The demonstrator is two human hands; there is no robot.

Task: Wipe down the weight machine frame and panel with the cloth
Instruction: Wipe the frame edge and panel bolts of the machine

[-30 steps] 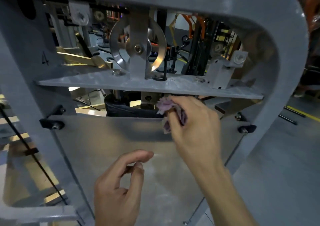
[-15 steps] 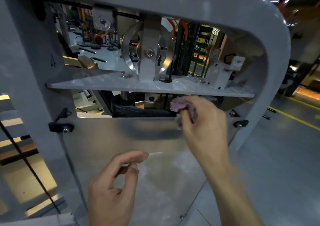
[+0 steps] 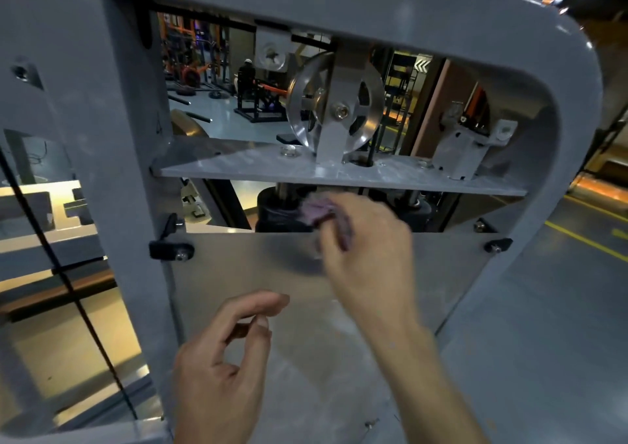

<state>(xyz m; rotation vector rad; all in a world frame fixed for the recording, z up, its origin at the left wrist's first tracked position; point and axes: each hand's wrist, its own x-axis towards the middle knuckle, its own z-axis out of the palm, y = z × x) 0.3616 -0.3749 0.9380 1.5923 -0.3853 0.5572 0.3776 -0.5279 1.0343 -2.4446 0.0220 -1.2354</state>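
- Wiping looks to be underway, judged from where the cloth [image 3: 323,217] sits: bunched at the top edge of the metal panel [image 3: 424,273], just under the grey shelf [image 3: 258,168] that carries the pulley [image 3: 334,110].
- Panel surface below the cloth shows dull smears and cloudy patches toward the bottom, so most of it likely needs more passes; whether any part is already clean cannot be told.
- Frame [image 3: 564,110], the thick grey arch around the opening, shows no cloth on it now; I judge it as left to do, along with the left upright and the shelf top.
- Right hand [image 3: 370,256] reaches up and forward, back of the hand to the camera, fingers curled around the purple cloth and pressing it at the panel's upper lip.
- Left hand [image 3: 221,369] hovers low in front of the panel, holding nothing, fingers loosely curled with forefinger and thumb near each other; whether it touches the panel is unclear.
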